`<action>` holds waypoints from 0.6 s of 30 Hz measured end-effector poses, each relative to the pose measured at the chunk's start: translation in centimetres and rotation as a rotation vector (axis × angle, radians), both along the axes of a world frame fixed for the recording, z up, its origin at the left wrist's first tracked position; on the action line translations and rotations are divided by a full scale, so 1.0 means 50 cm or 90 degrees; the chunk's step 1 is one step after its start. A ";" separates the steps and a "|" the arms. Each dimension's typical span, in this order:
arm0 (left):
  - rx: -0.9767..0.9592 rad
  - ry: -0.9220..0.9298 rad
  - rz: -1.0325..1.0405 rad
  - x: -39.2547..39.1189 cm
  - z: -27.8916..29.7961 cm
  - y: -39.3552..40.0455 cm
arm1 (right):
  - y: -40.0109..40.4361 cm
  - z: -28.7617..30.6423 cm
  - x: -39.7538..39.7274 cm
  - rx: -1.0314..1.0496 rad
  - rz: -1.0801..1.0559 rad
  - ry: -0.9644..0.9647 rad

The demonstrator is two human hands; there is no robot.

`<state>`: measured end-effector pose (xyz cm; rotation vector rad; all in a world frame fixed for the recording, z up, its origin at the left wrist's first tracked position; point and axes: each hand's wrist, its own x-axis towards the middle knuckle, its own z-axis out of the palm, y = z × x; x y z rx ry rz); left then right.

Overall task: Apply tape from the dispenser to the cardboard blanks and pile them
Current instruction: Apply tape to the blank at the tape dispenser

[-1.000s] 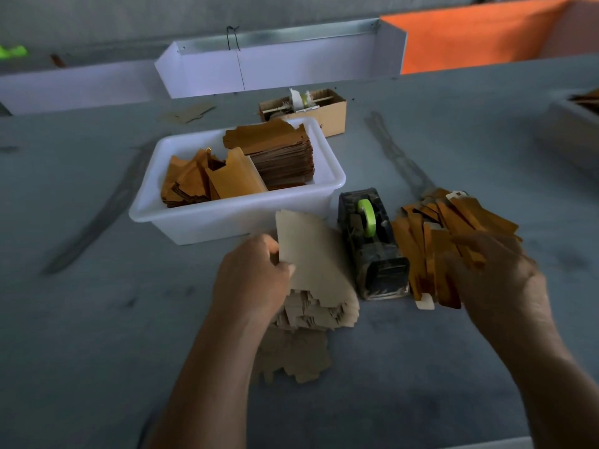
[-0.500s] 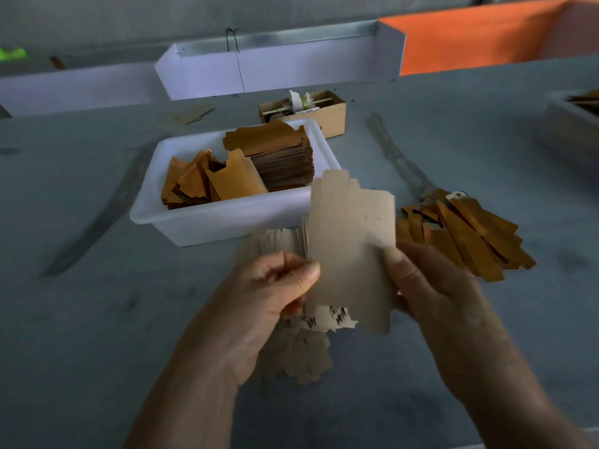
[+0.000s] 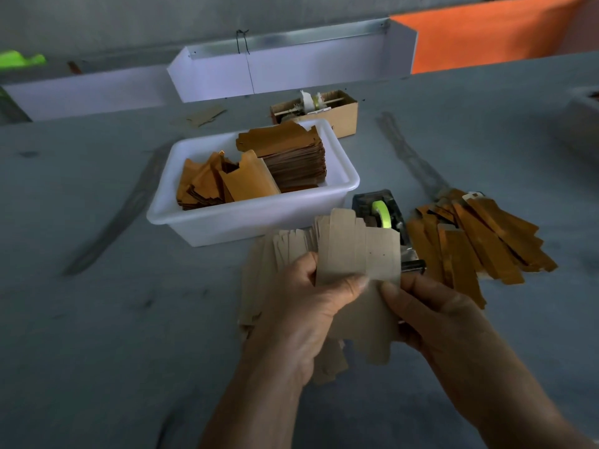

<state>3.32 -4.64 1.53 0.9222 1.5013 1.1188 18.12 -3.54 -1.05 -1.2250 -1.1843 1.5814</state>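
Note:
A pale cardboard blank (image 3: 358,251) stands upright between both hands, in front of the tape dispenser. My left hand (image 3: 304,315) pinches its lower left part, thumb across its face. My right hand (image 3: 434,315) pinches its lower right edge. Under the hands lies a stack of pale blanks (image 3: 275,254), partly hidden. The dark tape dispenser (image 3: 381,210) with a green roll stands just behind the held blank, its lower half hidden. To the right lies a fanned pile of orange folded blanks (image 3: 483,234).
A white tub (image 3: 252,218) with orange blanks and a tall stack stands behind left of the dispenser. A small cardboard box (image 3: 340,116) sits behind the tub. White trays (image 3: 291,72) line the table's far edge. Another bin (image 3: 583,118) is at the far right.
My right hand left the orange pile and took hold of the blank my left hand lifted from the stack. Both hands now hold it, lower and nearer the dispenser.

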 end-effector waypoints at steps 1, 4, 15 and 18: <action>0.004 0.011 0.002 0.001 -0.003 -0.001 | 0.000 0.001 -0.001 0.026 -0.010 -0.040; 0.018 0.030 0.023 0.008 -0.014 -0.002 | -0.003 0.003 -0.002 0.132 -0.034 -0.186; 0.045 0.046 0.017 0.030 -0.025 -0.014 | -0.031 0.015 -0.035 0.225 -0.058 -0.158; 0.015 -0.003 -0.043 0.024 -0.018 -0.020 | -0.029 0.003 -0.035 0.216 -0.059 -0.157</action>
